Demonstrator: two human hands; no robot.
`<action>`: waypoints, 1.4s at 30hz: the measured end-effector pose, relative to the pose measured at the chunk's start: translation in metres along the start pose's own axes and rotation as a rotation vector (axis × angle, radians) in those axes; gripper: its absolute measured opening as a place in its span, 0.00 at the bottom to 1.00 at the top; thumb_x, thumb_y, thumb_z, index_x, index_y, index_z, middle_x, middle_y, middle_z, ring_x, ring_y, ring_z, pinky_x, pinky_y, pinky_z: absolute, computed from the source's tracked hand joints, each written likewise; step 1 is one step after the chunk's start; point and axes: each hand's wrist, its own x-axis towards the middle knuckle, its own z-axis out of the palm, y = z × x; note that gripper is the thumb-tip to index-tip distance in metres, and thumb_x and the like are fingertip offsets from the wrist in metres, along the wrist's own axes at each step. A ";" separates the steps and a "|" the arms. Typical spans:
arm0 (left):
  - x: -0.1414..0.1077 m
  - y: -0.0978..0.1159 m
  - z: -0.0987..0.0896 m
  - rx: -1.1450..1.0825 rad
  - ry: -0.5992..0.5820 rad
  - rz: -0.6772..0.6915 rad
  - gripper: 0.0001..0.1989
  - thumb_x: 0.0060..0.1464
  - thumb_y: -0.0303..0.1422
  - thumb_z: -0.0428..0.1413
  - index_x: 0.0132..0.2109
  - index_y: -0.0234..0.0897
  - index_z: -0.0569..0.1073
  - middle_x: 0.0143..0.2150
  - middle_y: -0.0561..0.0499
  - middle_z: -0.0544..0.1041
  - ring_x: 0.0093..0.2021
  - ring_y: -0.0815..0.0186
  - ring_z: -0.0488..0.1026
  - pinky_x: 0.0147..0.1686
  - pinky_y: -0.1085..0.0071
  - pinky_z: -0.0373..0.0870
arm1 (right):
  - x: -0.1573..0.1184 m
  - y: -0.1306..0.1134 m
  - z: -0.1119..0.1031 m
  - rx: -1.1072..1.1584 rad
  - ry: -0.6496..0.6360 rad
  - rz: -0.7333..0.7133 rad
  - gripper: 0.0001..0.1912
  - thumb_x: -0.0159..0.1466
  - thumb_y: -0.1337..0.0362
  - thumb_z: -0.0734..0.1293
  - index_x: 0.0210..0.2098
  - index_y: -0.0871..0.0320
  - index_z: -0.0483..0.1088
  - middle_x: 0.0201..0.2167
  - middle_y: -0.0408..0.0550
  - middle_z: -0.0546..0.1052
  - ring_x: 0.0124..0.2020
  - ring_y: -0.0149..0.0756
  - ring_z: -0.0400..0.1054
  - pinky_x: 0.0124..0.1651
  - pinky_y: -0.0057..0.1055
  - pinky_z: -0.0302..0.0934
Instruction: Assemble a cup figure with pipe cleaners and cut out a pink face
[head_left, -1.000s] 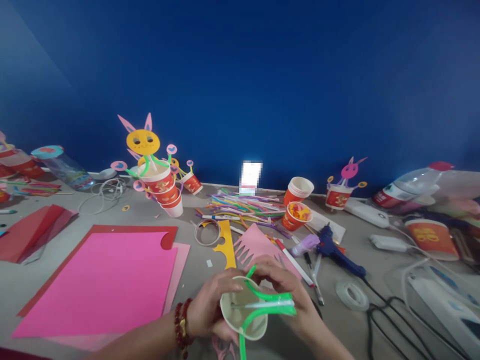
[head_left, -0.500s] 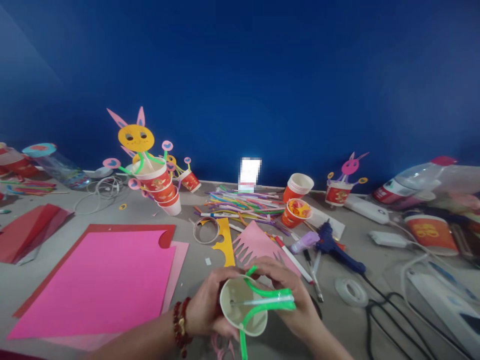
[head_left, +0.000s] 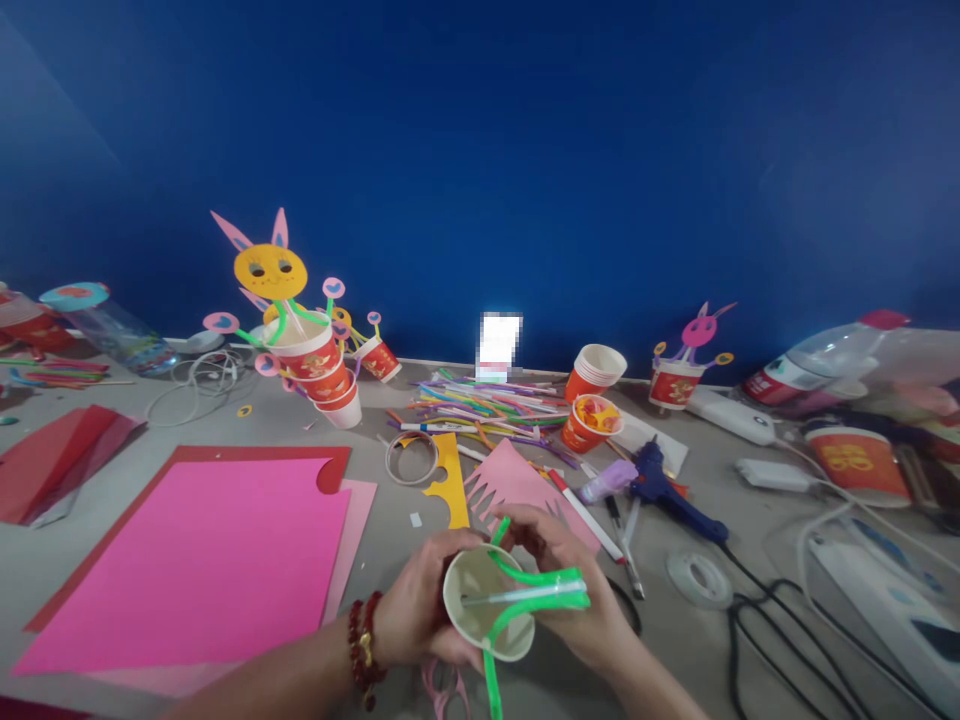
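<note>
My left hand (head_left: 424, 600), with a red bead bracelet at its wrist, is wrapped round a paper cup (head_left: 469, 580) whose open mouth faces me. Green pipe cleaners (head_left: 536, 600) and a clear straw come out of the cup, running to the right. One green end sticks up at the far rim and another hangs over the near rim. My right hand (head_left: 574, 590) is curled at the cup's right side, behind the green strips; its fingertips are near the far rim, and what they touch is partly hidden.
Pink scissors (head_left: 444, 690) lie just below the cup. Pink sheets (head_left: 202, 560) cover the left. Behind are pipe cleaners (head_left: 487, 405), tape (head_left: 411, 458) and finished cup figures (head_left: 307, 360). At right are a blue glue gun (head_left: 675, 500), clear tape (head_left: 699, 581) and cables.
My right hand's fingers have shifted slightly up and back near the cup's far rim. The cup and green strips have turned and moved only a little.
</note>
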 end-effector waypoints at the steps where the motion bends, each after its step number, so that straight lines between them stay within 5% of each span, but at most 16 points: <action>1: 0.002 0.002 0.000 -0.002 -0.012 -0.012 0.43 0.43 0.62 0.62 0.57 0.38 0.65 0.44 0.43 0.75 0.40 0.57 0.76 0.41 0.64 0.72 | 0.000 0.000 0.000 0.001 0.007 0.012 0.24 0.57 0.63 0.75 0.52 0.53 0.72 0.39 0.49 0.78 0.39 0.40 0.73 0.42 0.32 0.68; 7: 0.003 0.005 0.000 0.010 -0.040 -0.081 0.42 0.41 0.63 0.62 0.53 0.36 0.68 0.41 0.44 0.75 0.39 0.57 0.76 0.41 0.64 0.72 | 0.001 0.002 0.001 0.040 0.019 0.015 0.24 0.56 0.60 0.77 0.51 0.51 0.72 0.35 0.46 0.77 0.36 0.38 0.72 0.40 0.30 0.68; 17: 0.003 0.004 -0.001 -0.006 -0.033 -0.006 0.40 0.45 0.59 0.63 0.57 0.39 0.65 0.45 0.44 0.75 0.40 0.58 0.76 0.41 0.66 0.72 | 0.002 0.002 0.006 0.067 0.078 -0.001 0.24 0.56 0.52 0.77 0.48 0.53 0.73 0.35 0.48 0.77 0.36 0.40 0.72 0.41 0.33 0.69; 31: 0.006 0.005 0.000 -0.079 -0.037 0.020 0.39 0.45 0.56 0.65 0.57 0.40 0.66 0.47 0.44 0.75 0.43 0.57 0.76 0.43 0.65 0.72 | 0.000 0.003 0.005 0.048 0.067 -0.044 0.24 0.55 0.59 0.78 0.50 0.51 0.72 0.36 0.47 0.77 0.37 0.38 0.74 0.43 0.31 0.69; 42: -0.003 -0.006 0.000 -0.143 -0.051 -0.065 0.44 0.35 0.54 0.71 0.56 0.39 0.68 0.45 0.45 0.75 0.42 0.58 0.75 0.44 0.66 0.70 | -0.001 0.002 0.004 0.054 0.057 -0.057 0.21 0.59 0.60 0.76 0.51 0.49 0.73 0.39 0.47 0.77 0.38 0.38 0.74 0.47 0.32 0.68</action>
